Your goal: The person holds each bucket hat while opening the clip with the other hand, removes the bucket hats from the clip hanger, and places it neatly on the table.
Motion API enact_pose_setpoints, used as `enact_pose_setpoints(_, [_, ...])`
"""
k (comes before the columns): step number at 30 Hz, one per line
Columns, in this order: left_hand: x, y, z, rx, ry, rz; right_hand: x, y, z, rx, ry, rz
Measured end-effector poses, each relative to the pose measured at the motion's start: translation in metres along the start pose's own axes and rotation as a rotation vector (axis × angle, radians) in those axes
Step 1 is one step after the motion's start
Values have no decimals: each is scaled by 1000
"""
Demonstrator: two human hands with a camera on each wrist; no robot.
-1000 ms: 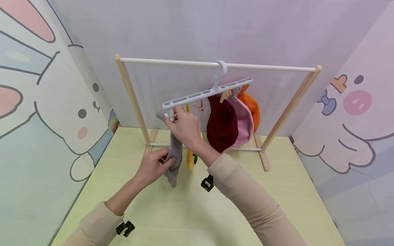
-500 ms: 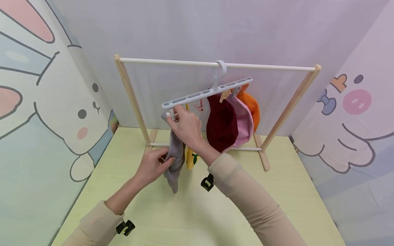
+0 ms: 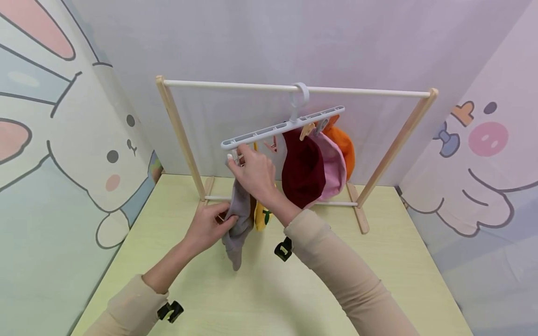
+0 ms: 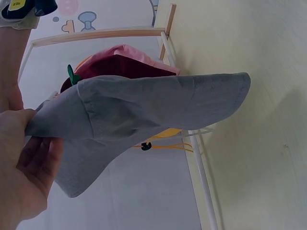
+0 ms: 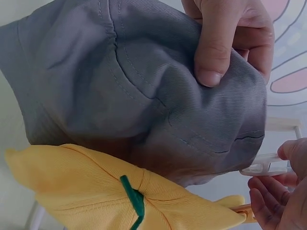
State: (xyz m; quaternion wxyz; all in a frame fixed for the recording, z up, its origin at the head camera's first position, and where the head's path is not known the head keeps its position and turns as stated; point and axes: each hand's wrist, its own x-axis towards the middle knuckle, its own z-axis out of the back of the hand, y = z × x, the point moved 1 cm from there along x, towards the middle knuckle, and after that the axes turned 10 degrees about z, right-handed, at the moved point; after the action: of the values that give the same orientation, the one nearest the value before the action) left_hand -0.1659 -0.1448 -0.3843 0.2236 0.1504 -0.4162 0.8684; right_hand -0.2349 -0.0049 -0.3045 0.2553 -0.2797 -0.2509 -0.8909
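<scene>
A grey bucket hat [image 3: 241, 221] hangs below the left end of a white clip hanger [image 3: 269, 132]. My left hand [image 3: 210, 227] pinches the hat's side; its thumb [image 5: 211, 72] presses the fabric in the right wrist view. Just under the hanger's end, my right hand [image 3: 255, 171] pinches a white clip [image 5: 263, 165], whose tip is right at the hat's edge. In the left wrist view the hat's brim [image 4: 216, 98] stretches away from the left hand. Close behind hangs a yellow hat [image 5: 96, 187] with a green leaf.
Dark red [image 3: 303, 175], pink [image 3: 334, 163] and orange [image 3: 344, 144] hats hang along the hanger's right part. The hanger hooks over the white bar [image 3: 227, 85] of a wooden-legged rack, which stands on a pale table [image 3: 260, 298]. Rabbit-printed cloth [image 3: 96, 154] lines the left side.
The grey hat has swung and spread a little, its lower tip now nearer the table's front. Its upper left flap has drawn in behind the right hand. Both hands stay nearly in place.
</scene>
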Motion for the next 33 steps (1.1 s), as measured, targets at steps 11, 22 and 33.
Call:
enact_pose_setpoints(11, [-3,11,2,20,18,10,0,0,1,-11,0,9])
enact_pose_setpoints(22, [-6,19,13,83,23,49,0,0,2,4,34,-1])
enact_pose_setpoints(33, [-10,25,27,107,1,80,0,1,1,25,47,-11])
